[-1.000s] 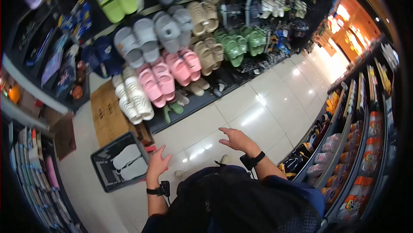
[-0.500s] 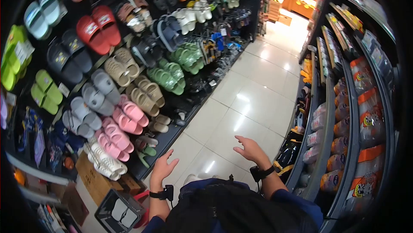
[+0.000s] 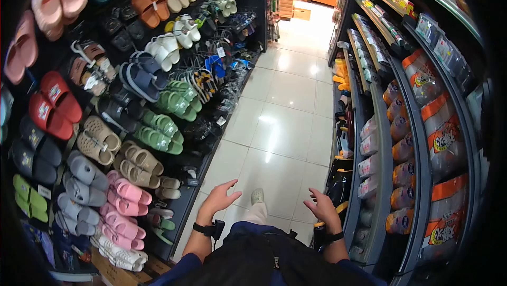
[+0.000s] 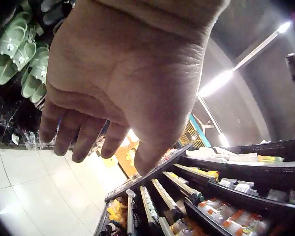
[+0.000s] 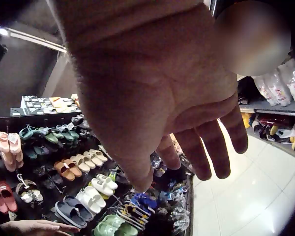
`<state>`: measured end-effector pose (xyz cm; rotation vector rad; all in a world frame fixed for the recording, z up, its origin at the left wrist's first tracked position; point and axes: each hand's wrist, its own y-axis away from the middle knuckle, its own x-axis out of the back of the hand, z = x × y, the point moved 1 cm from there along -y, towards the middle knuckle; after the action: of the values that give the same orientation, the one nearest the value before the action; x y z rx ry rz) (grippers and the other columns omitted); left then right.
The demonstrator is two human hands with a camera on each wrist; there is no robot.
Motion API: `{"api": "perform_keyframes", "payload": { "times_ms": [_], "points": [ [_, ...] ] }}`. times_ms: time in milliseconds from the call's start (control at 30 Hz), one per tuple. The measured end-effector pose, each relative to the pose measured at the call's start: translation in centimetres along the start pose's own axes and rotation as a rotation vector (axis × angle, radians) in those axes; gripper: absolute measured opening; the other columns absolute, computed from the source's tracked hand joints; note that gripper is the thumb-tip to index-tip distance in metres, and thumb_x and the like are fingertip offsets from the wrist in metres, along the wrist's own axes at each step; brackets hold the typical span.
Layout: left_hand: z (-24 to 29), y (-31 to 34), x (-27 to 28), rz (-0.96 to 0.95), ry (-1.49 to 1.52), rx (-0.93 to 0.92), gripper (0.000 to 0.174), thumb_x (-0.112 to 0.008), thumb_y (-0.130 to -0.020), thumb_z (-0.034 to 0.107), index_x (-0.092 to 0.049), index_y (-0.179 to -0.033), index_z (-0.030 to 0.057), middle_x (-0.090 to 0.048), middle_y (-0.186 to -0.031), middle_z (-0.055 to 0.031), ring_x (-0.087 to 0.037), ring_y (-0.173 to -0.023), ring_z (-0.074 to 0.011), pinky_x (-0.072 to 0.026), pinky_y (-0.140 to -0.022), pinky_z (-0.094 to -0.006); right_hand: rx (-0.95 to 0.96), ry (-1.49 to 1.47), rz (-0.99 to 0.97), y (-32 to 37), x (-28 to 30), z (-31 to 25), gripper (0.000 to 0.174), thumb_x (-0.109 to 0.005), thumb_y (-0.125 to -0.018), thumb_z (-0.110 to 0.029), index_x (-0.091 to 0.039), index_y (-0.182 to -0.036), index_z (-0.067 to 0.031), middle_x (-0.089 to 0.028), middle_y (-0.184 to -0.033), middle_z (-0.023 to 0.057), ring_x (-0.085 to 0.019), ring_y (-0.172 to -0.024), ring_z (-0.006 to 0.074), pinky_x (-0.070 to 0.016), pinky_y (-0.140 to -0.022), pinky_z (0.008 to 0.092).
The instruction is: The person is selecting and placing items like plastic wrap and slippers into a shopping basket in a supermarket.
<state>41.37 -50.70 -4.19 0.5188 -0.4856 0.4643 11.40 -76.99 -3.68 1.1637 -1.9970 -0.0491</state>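
Turning since a second ago, the person now faces down the tiled floor (image 3: 285, 127), and the basket of white slippers has gone from view. Left of that floor hangs the slipper wall (image 3: 186, 209); right of it stand shelves (image 3: 383, 143) of bagged goods. Over the floor's near end both hands hover empty, fingers spread: the left hand (image 3: 219, 197) nearest the pink slippers (image 3: 124, 196), the right hand (image 3: 321, 208) beside the shelves. A pale shoe (image 3: 257, 196) shows between them.

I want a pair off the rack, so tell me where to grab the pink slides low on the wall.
Probably best: take the pink slides by their broad straps, with the left hand coming straight in from the aisle. Their uppers face outward and the straps arch open. How they are hooked cannot be seen.
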Motion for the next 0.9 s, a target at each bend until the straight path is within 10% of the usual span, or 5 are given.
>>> {"api": "perform_keyframes", "payload": {
  "times_ms": [433, 900],
  "points": [
    [3.9, -21.1, 9.1, 0.05, -0.083, -0.12, 0.06, -0.072, -0.091, 0.035, -0.06, -0.139, 0.0017, -0.067, -0.132, -0.0232, -0.065, -0.121, -0.0382, -0.0511, -0.103, -0.0419, 0.082, 0.011, 0.092, -20.8, 7.6, -6.4, 0.061, -0.076, -0.089, -0.027, -0.055, -0.141, -0.0022, -0.068, -0.124, 0.026, -0.066, -0.117, 0.0405, -0.053, -0.098, 0.0445],
    [10.6, -41.9, 8.2, 0.265, -0.037, 0.021, 0.055, -0.073, -0.09, 0.032, -0.063, -0.137, 0.0036, -0.072, -0.12, -0.0229, -0.07, -0.112, -0.0353, -0.0549, -0.095, -0.0406, 0.097, -0.005, 0.041, -42.7, 19.7, 0.9, 0.063, -0.078, -0.087, -0.027, -0.056, -0.142, -0.0038, -0.069, -0.123, 0.0256, -0.069, -0.113, 0.0381, -0.0549, -0.095, 0.044]
  ]
}}
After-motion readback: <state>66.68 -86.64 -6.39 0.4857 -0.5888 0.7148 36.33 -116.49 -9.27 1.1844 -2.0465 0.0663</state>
